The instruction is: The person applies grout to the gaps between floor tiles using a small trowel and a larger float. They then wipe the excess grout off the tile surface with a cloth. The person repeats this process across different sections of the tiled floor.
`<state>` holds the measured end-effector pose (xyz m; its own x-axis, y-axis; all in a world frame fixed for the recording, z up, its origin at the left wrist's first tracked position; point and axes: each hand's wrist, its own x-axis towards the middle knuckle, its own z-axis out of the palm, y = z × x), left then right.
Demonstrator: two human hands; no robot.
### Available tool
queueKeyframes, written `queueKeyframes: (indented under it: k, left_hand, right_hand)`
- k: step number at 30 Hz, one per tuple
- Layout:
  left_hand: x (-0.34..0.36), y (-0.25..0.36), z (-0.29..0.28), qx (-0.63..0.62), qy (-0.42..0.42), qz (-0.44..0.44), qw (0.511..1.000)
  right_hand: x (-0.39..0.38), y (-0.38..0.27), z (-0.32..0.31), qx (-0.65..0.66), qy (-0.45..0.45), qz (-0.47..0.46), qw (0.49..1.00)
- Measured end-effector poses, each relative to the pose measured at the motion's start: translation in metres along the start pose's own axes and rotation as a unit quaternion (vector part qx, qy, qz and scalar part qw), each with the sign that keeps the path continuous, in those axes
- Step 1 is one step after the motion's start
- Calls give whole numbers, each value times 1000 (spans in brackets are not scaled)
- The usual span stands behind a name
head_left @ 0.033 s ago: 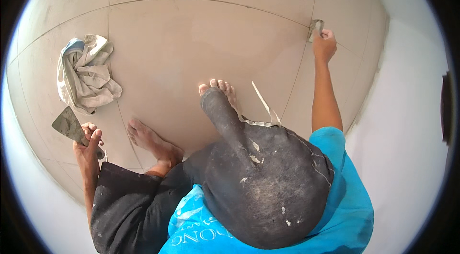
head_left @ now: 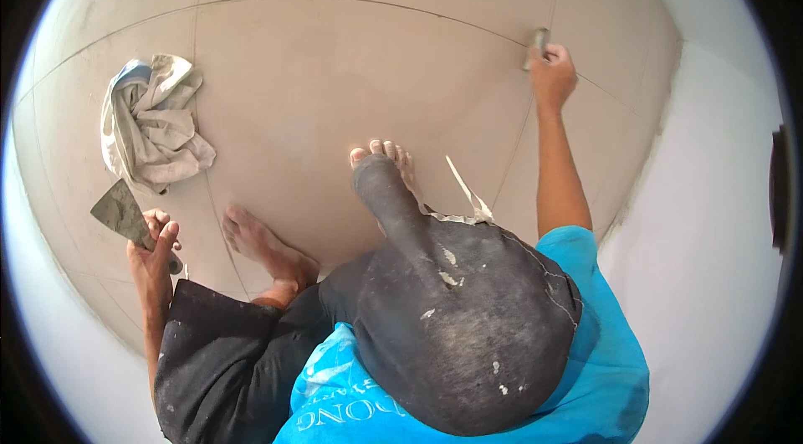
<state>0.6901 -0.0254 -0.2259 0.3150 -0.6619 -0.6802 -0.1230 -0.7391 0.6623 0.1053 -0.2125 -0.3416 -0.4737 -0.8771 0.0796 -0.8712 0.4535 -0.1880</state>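
My left hand, at the lower left, is closed round the handle of a putty knife. The knife's broad, stained blade points up and to the left, over the floor and beside a crumpled cloth. At the upper right, my right arm is stretched out. Its hand is closed on a small, flat grey-green scraper, partly hidden by the fingers. The scraper is at the floor tiles, by the spot where joint lines cross; whether its edge presses on the tile I cannot tell.
The crumpled beige cloth lies on the floor at the left. My bare feet stand on the tiles, one half covered by dark, stained trousers. White walls rise at the right and far left, with a dark object on the right one.
My right hand and the scraper have shifted a little left and slightly away from me along the tile joint. The left hand holds the putty knife much as before.
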Motion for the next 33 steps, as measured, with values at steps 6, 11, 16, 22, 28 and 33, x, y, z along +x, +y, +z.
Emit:
queueKeyframes:
  k: [6,11,16,22,28,33]
  left_hand:
    - [4,-5,-2,-26,2,-2,1000]
    - [4,-6,1,-25,21,-11,999]
    - [5,-6,-5,-32,10,11,999]
    - [19,1,3,-36,68,117,990]
    - [52,19,27,-162,105,293,937]
    - [40,27,49,-226,60,319,918]
  right_hand:
    - [-70,-177,47,196,-93,-166,962]
    - [-130,-301,106,282,-140,-271,910]
    - [-133,-379,107,381,-191,-271,863]
    - [-137,-381,68,709,-483,12,513]
    - [-213,-370,21,782,-554,2,287]
    - [-244,-345,-33,798,-520,72,295]
